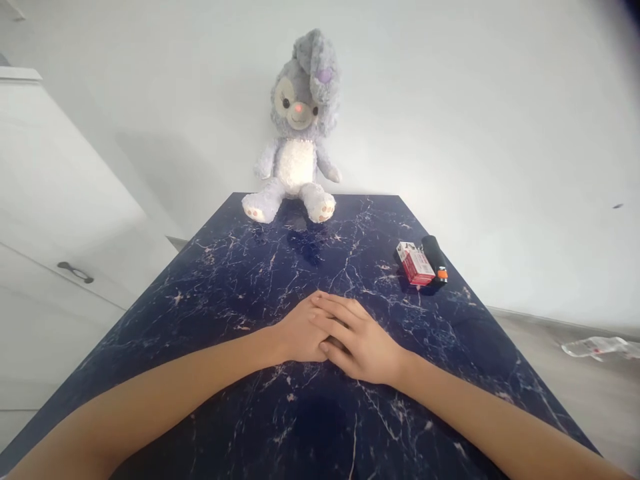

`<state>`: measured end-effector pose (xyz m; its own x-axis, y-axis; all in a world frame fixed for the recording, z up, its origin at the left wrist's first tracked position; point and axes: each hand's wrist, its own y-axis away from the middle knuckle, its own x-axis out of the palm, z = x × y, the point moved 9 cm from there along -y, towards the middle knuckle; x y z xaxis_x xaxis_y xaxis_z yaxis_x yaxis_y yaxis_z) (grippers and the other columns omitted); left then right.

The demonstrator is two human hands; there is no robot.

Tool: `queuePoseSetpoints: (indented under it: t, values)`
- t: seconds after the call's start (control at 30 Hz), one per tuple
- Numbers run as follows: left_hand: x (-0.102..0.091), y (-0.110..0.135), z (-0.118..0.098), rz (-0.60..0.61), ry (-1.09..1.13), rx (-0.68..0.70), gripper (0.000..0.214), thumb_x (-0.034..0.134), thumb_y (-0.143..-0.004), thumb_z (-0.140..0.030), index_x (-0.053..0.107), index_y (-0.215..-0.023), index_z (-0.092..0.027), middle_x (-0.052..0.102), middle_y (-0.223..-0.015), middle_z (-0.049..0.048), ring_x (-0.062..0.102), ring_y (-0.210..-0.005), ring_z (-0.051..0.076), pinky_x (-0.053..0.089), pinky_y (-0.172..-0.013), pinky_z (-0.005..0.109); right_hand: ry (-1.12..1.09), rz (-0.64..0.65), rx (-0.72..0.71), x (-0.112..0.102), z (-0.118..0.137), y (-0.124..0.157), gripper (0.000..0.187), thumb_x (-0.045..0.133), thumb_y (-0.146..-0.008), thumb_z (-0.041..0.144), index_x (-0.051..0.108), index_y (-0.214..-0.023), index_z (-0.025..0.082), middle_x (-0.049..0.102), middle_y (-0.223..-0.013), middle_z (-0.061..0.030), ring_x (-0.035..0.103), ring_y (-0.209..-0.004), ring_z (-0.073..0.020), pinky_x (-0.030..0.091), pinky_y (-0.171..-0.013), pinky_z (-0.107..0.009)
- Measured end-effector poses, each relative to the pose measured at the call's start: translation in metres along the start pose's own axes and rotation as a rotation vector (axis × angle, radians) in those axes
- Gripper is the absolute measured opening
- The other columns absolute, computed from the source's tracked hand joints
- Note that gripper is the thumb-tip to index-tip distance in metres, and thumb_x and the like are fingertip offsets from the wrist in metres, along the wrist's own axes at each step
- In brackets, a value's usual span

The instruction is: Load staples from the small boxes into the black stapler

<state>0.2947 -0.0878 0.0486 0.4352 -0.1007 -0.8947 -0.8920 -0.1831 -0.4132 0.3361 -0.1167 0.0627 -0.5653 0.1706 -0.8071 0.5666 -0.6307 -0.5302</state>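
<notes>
Both my hands rest together on the dark blue marble-patterned table (240,287), near its middle. My left hand (303,330) lies underneath, its fingers hidden by the other hand. Across the back of it rest the fingers of my right hand (360,340), stretched out and slightly apart, with no object in them. Beyond the hands, a lilac plush rabbit (297,163) with a white belly sits at the far edge against the wall. To the right of my hands lies a small red and white box (416,264). Beside it is a black cylinder (434,255) with an orange band, its kind unclear.
A white cabinet (60,200) with a dark handle (75,272) stands left of the table. Behind is a pale wall (450,120). On the floor at the right lies a crumpled clear plastic piece (600,347). The table narrows towards its far edge in this view.
</notes>
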Motion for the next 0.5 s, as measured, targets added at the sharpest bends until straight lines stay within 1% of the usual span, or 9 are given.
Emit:
queuePoseSetpoints:
  t: [0.07,0.13,0.2,0.3,0.37,0.4,0.43,0.47,0.5]
  values:
    - [-0.009,0.005,0.006,-0.116,-0.017,-0.026,0.015,0.055,-0.088,-0.022,0.070,-0.083,-0.020,0.073,-0.084,0.0046,0.066,-0.085,0.023,0.049,-0.084,0.041,0.034,-0.019,0.027,0.000,-0.003,0.002,0.055,0.054,-0.098,0.028,0.044,-0.152,0.023,0.046,-0.158,-0.0116,0.040,-0.148,-0.0322,0.042,-0.117,-0.055]
    - [-0.017,0.010,0.012,-0.193,-0.044,-0.065,0.020,0.056,-0.087,-0.020,0.063,-0.068,-0.020,0.066,-0.068,0.0027,0.061,-0.072,0.020,0.045,-0.073,0.038,0.099,-0.072,0.075,-0.007,-0.010,0.005,0.057,0.056,-0.097,0.030,0.043,-0.153,0.024,0.048,-0.156,-0.0116,0.041,-0.146,-0.0339,0.040,-0.117,-0.058]
    - [-0.025,0.016,0.018,-0.203,-0.052,-0.106,0.028,0.057,-0.091,-0.021,0.058,-0.063,-0.020,0.062,-0.064,0.0015,0.056,-0.066,0.017,0.042,-0.067,0.036,0.214,-0.176,0.124,-0.023,-0.019,0.012,0.058,0.060,-0.095,0.029,0.044,-0.150,0.029,0.051,-0.153,-0.0101,0.043,-0.144,-0.0358,0.034,-0.119,-0.062]
    - [-0.036,0.033,0.026,-0.162,-0.029,-0.154,0.037,0.057,-0.096,-0.023,0.052,-0.060,-0.019,0.061,-0.064,0.0003,0.053,-0.064,0.014,0.042,-0.068,0.034,0.432,-0.384,0.241,-0.067,-0.040,0.032,0.058,0.063,-0.091,0.027,0.046,-0.147,0.034,0.052,-0.151,-0.0082,0.042,-0.144,-0.0371,0.027,-0.121,-0.065]
    - [-0.048,0.052,0.034,-0.160,-0.009,-0.178,0.036,0.058,-0.097,-0.022,0.052,-0.062,-0.019,0.063,-0.066,-0.0001,0.054,-0.065,0.014,0.044,-0.070,0.034,0.526,-0.532,0.436,-0.103,-0.068,0.054,0.059,0.061,-0.092,0.033,0.045,-0.148,0.029,0.048,-0.153,-0.0121,0.039,-0.145,-0.0389,0.027,-0.119,-0.066]
    - [-0.054,0.063,0.038,-0.161,-0.002,-0.196,0.034,0.059,-0.097,-0.020,0.053,-0.063,-0.018,0.064,-0.068,-0.0003,0.056,-0.066,0.014,0.045,-0.072,0.034,0.524,-0.565,0.574,-0.118,-0.088,0.067,0.061,0.059,-0.093,0.038,0.042,-0.151,0.025,0.044,-0.155,-0.0153,0.038,-0.146,-0.0395,0.029,-0.118,-0.065]
    - [-0.060,0.074,0.043,-0.168,0.001,-0.215,0.033,0.059,-0.096,-0.019,0.054,-0.064,-0.019,0.065,-0.069,-0.0004,0.057,-0.067,0.014,0.045,-0.073,0.033,0.496,-0.588,0.726,-0.130,-0.109,0.082,0.065,0.056,-0.094,0.043,0.039,-0.153,0.021,0.042,-0.156,-0.0183,0.038,-0.145,-0.0399,0.033,-0.116,-0.063]
    - [-0.067,0.085,0.048,-0.182,0.000,-0.236,0.032,0.060,-0.096,-0.018,0.054,-0.065,-0.019,0.066,-0.069,-0.0005,0.058,-0.067,0.014,0.046,-0.073,0.033,0.437,-0.581,0.891,-0.136,-0.133,0.099,0.070,0.054,-0.095,0.047,0.035,-0.155,0.017,0.042,-0.156,-0.0206,0.043,-0.142,-0.0393,0.038,-0.113,-0.060]
    - [-0.074,0.094,0.052,-0.197,-0.004,-0.256,0.030,0.061,-0.096,-0.017,0.055,-0.066,-0.019,0.066,-0.069,-0.0005,0.058,-0.067,0.014,0.047,-0.073,0.033,0.363,-0.559,1.049,-0.139,-0.155,0.116,0.072,0.052,-0.095,0.051,0.035,-0.155,0.015,0.047,-0.152,-0.0222,0.051,-0.135,-0.0377,0.043,-0.108,-0.056]
